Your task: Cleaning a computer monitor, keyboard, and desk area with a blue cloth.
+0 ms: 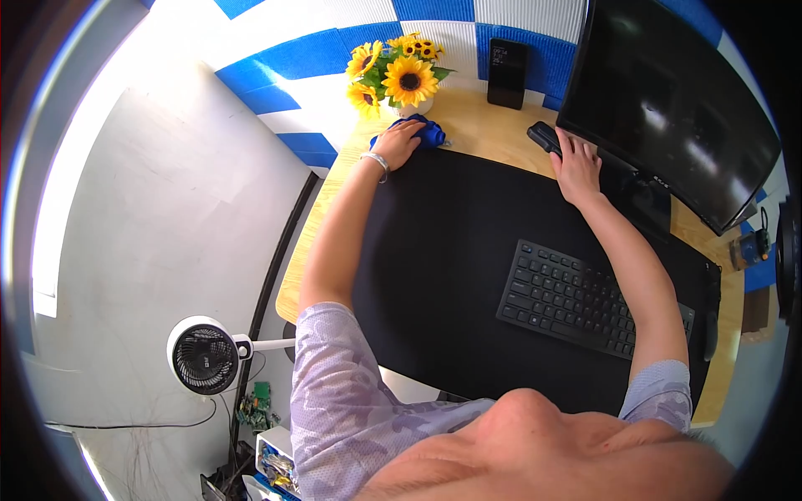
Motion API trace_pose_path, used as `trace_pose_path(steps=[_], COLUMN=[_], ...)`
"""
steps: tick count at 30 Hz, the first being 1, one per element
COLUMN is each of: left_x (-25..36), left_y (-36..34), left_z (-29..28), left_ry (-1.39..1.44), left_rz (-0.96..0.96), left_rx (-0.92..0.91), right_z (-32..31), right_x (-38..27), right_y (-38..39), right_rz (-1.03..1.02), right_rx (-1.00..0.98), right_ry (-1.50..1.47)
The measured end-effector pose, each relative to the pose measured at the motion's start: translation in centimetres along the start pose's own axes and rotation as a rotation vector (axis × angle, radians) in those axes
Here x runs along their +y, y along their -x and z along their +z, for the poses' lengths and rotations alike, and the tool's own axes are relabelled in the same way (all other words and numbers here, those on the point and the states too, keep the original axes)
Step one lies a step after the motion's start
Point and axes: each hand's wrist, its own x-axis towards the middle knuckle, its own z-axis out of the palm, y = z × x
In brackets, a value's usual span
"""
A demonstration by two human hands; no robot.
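My left hand (398,144), with a silvery bracelet at the wrist, reaches to the back left of the desk. Its fingers are closed over a bunched blue cloth (430,134) in front of a pot of sunflowers (408,77). My right hand (578,171) is at the back right, beside the monitor's lower left corner. It grips one end of a small black oblong object (544,136); part of that object is hidden under the fingers, and its kind is unclear.
A black desk mat (443,250) covers much of the wooden desk, with a black keyboard (568,296) on it. The large monitor (668,108) stands at the right. A dark phone-like device (507,73) leans on the wall. Left of the desk is a white fan (203,355).
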Motion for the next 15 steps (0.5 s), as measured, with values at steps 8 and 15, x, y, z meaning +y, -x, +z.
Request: trace_pose_path(steps=[8,15], left_x=[2.3,6.6], left_y=[-1.9,-4.5], left_z=[1.7,3.5], left_ry=[-0.015,-0.063], left_rz=[0.114,0.096], left_rx=[-0.035,-0.060], right_z=[-0.2,0.3], right_x=[0.2,0.2], right_y=[0.0,0.3], right_rz=[0.004,0.005], right_rx=[-0.006,-0.010], right_ry=[0.003,-0.013])
